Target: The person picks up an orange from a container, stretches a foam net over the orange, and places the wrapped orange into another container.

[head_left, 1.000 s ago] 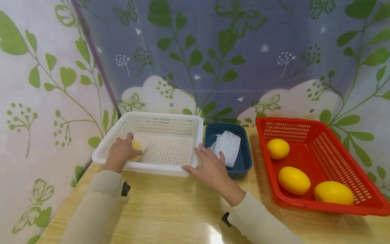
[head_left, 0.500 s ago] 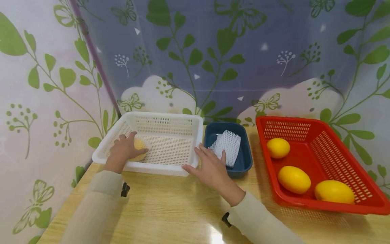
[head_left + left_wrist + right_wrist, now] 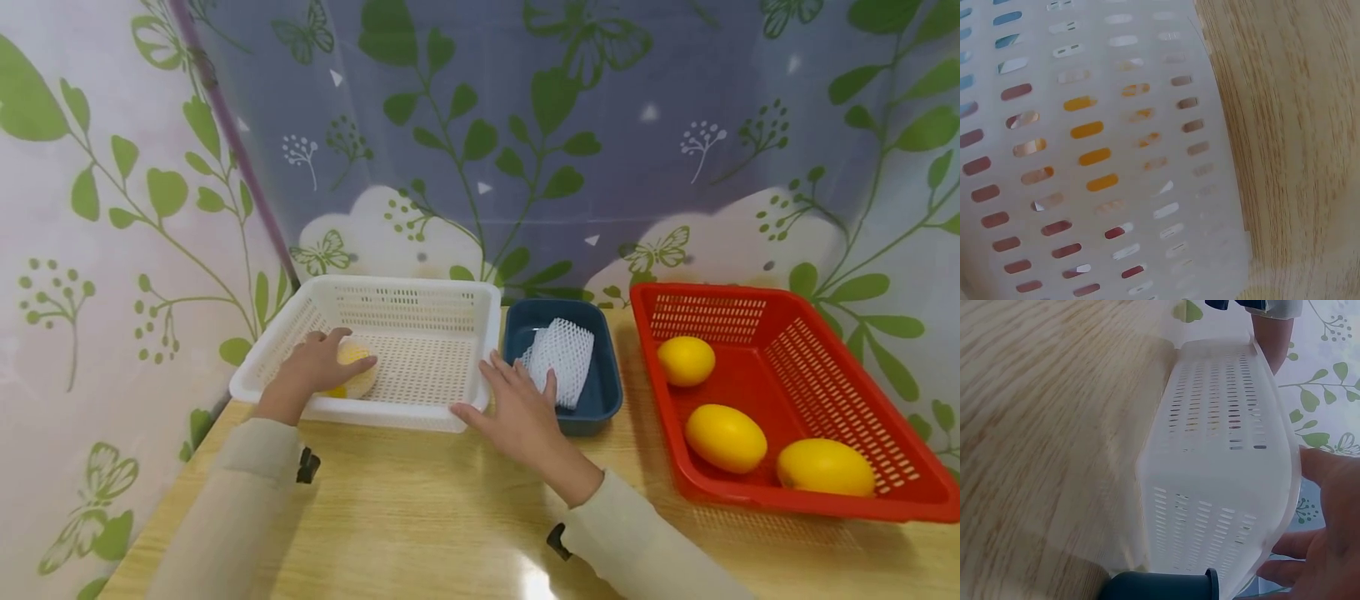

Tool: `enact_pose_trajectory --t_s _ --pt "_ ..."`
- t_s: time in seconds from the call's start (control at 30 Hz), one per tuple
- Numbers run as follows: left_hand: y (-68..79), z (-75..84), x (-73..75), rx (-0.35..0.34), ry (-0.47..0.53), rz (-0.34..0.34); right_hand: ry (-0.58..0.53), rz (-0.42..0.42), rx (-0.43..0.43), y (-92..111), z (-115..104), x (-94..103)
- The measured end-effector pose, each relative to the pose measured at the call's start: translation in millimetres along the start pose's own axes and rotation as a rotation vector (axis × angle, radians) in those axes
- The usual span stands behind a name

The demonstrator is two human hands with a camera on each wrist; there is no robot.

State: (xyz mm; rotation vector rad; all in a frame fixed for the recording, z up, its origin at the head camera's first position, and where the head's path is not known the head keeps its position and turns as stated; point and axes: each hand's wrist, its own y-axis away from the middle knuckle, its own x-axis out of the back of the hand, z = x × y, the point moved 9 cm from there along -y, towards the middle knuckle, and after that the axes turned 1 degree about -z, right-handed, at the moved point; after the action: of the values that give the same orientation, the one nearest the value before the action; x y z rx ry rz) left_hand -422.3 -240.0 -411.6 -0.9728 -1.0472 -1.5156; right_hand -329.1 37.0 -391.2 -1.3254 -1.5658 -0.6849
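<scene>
In the head view, my left hand (image 3: 311,367) is inside the white basket (image 3: 480,350), at its left front. Thumb and fingers reach round a yellow lemon (image 3: 360,379) in a pale foam net; its bare yellow end shows below the palm. Through the slots in the left wrist view, the lemon (image 3: 1091,156) is partly visible. My right hand (image 3: 525,417) rests on the basket's front right corner, fingers fairly straight and apart, thumb touching the front rim. The right wrist view has this right hand (image 3: 1335,519) beside the basket's rim (image 3: 1294,462).
A dark blue bin (image 3: 600,392) right of the white basket holds white foam nets (image 3: 562,358). Farther right, a red basket (image 3: 750,367) holds yellow lemons (image 3: 726,437). All stand on a wooden table (image 3: 420,508) before a patterned curtain (image 3: 480,125).
My left hand and the netted lemon have shifted slightly right within the white basket, and more of the netting shows. The right hand has stayed at the basket's corner.
</scene>
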Motion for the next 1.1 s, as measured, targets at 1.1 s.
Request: enact_pose_trajectory --t_s 1.1 --pt "50.1 119.9 54.0 -0.268 0.068 0.282 0.143 -0.015 0.173 51.6 4.8 92.0"
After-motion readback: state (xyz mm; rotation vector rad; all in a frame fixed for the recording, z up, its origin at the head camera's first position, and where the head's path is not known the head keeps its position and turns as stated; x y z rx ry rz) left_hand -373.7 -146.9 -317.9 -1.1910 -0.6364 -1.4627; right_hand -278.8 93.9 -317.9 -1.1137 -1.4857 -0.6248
